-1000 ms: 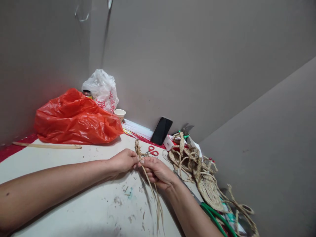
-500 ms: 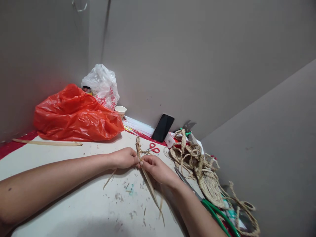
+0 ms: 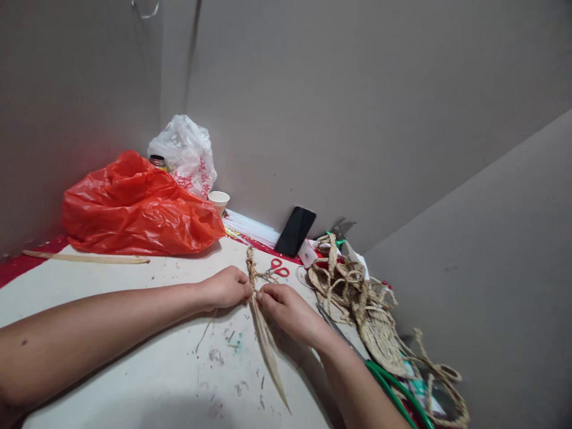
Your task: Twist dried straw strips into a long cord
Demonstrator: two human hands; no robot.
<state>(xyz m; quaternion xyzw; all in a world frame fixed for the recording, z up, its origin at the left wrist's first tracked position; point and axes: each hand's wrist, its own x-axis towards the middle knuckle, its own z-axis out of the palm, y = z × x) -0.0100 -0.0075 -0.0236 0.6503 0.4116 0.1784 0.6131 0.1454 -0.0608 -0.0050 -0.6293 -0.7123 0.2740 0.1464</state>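
A short braid of dry straw-coloured fibre (image 3: 251,268) lies upright in the view, between my two hands. Its loose flat strands (image 3: 268,351) trail down toward me over the white table top. My left hand (image 3: 230,287) is closed at the braid's left side, fingertips pinching its lower end. From the right, my right hand (image 3: 283,307) pinches the same spot with thumb and forefinger. A thin strand (image 3: 206,328) hangs below my left hand. Just beyond the right hand lie small red-handled scissors (image 3: 279,268), their blades partly behind the braid.
On the right lies a heap of braided straw cord (image 3: 357,292), beside large green-handled shears (image 3: 384,381). A phone (image 3: 295,231) leans on the back wall. A paper cup (image 3: 218,200), red plastic bag (image 3: 138,208) and white bag (image 3: 183,152) stand back left. A flat strip (image 3: 89,258) lies left.
My hands have drawn slightly apart at the braid's lower end. The trailing strands now hang closer together, and the thin strand under my left hand has shifted right.
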